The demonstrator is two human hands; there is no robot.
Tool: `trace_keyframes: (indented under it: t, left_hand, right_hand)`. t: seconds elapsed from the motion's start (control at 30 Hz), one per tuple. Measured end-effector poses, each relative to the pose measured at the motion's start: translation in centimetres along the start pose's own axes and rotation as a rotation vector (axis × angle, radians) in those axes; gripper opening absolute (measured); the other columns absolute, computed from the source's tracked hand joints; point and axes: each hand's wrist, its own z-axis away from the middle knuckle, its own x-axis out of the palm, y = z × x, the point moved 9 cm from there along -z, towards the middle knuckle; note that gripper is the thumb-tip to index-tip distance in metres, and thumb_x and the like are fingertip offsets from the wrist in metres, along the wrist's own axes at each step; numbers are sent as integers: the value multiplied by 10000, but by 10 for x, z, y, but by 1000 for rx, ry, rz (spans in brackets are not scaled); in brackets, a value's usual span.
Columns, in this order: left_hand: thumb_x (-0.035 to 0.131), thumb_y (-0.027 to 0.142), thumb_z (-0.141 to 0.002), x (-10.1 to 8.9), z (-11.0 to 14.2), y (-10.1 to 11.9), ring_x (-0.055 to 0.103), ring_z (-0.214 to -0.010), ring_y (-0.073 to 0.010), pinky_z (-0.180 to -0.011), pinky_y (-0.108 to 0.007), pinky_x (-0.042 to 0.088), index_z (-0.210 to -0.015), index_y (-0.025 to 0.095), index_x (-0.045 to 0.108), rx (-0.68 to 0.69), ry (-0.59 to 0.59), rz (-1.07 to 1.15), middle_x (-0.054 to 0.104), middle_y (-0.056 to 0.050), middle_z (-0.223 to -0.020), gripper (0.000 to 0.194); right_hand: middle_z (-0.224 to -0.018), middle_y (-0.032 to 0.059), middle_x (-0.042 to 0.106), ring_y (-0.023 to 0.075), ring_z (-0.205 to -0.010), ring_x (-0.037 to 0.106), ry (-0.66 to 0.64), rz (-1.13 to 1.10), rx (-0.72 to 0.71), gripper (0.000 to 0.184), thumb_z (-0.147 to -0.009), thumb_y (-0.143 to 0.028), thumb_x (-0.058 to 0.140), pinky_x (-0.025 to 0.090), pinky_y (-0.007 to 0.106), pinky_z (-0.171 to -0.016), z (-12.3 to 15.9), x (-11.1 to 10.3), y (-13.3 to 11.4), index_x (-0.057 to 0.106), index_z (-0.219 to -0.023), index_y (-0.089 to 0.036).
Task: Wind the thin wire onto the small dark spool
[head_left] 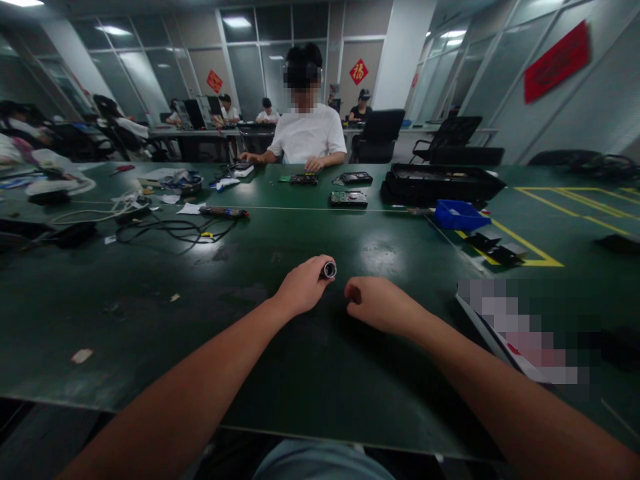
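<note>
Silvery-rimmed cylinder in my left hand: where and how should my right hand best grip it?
Probably pinch the cylinder by its rim, coming from the right: its round end faces you, while the left hand hides most of the rest. The right hand is curled on that side.

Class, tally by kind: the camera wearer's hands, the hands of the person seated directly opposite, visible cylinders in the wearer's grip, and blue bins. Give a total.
Wearer's left hand, wearer's right hand: 2
Opposite person's right hand, opposite person's left hand: 2
Held cylinder: 1
Blue bin: 1
Total: 6
</note>
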Motion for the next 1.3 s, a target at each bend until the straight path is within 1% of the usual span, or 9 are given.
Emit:
trace_keyframes:
  t: [0.13, 0.2, 0.3, 0.43, 0.57, 0.73, 0.93, 1.17, 1.3]
  left_hand:
    - [588, 210, -877, 0, 1, 1, 619, -959, -209, -834, -342, 469, -1054, 244, 587, 2, -8, 8, 664, -32, -1063, 181]
    - [577, 202, -880, -1, 1, 2, 617, -956, -204, -827, -335, 467, -1045, 240, 586, 7, -7, 22, 664, -31, -1058, 169]
    - [574, 193, -877, 0, 0, 3, 613, -959, -200, -812, -324, 464, -1047, 234, 586, 23, -7, 43, 665, -35, -1055, 175]
    - [579, 202, -877, 2, 0, 6, 613, -967, -200, -819, -322, 463, -1073, 231, 591, 51, -22, 76, 666, -37, -1071, 198]
    - [563, 247, -901, 4, 1, 14, 616, -981, -202, -839, -328, 467, -1116, 227, 594, 99, -57, 116, 668, -41, -1085, 219]
    - [551, 242, -906, 8, 4, 24, 623, -1011, -203, -859, -333, 471, -1135, 221, 596, 147, -116, 153, 668, -46, -1124, 234]
    - [569, 237, -886, 8, 3, 23, 627, -977, -213, -840, -344, 476, -1133, 210, 598, 109, -111, 132, 670, -53, -1090, 251]
    - [581, 239, -887, 2, 1, 20, 622, -980, -206, -829, -331, 469, -1133, 220, 591, 86, -56, 146, 672, -42, -1081, 247]
    - [567, 228, -890, 2, 2, 23, 622, -968, -199, -828, -328, 464, -1121, 218, 596, 113, -57, 146, 672, -41, -1076, 233]
  right_hand:
    - [-939, 27, 758, 199, -809, 696, 72, -92, -98, 263, -827, -164, 586, 502, 299, -679, 0, -5, -9, 742, -1014, -263]
    - [-976, 24, 763, 208, -858, 704, 114, -114, -136, 268, -873, -182, 564, 516, 323, -747, 0, -9, -13, 748, -1042, -279]
    - [-1039, 26, 740, 204, -914, 688, 233, -124, -190, 244, -894, -194, 575, 513, 332, -806, 2, -22, -19, 756, -1031, -284]
    - [-1020, 30, 718, 183, -893, 664, 370, -147, -237, 227, -912, -218, 588, 506, 318, -804, 8, -36, -24, 744, -1070, -264]
    - [-958, 28, 724, 171, -831, 657, 434, -180, -213, 190, -906, -246, 622, 505, 306, -765, 10, -40, -21, 730, -1061, -222]
    - [-1002, 30, 686, 161, -847, 644, 466, -168, -262, 164, -893, -226, 637, 490, 295, -759, 11, -40, -24, 738, -1022, -245]
    - [-975, 43, 661, 167, -785, 610, 564, -150, -157, 252, -860, -309, 671, 474, 301, -704, 13, -48, -14, 676, -1093, -212]
    - [-898, 55, 673, 186, -764, 599, 557, -128, -93, 266, -908, -394, 571, 438, 312, -671, 15, -52, -11, 670, -1050, -192]
    - [-852, 43, 664, 184, -740, 589, 540, -115, -64, 257, -873, -417, 612, 411, 301, -634, 13, -50, -10, 667, -1002, -202]
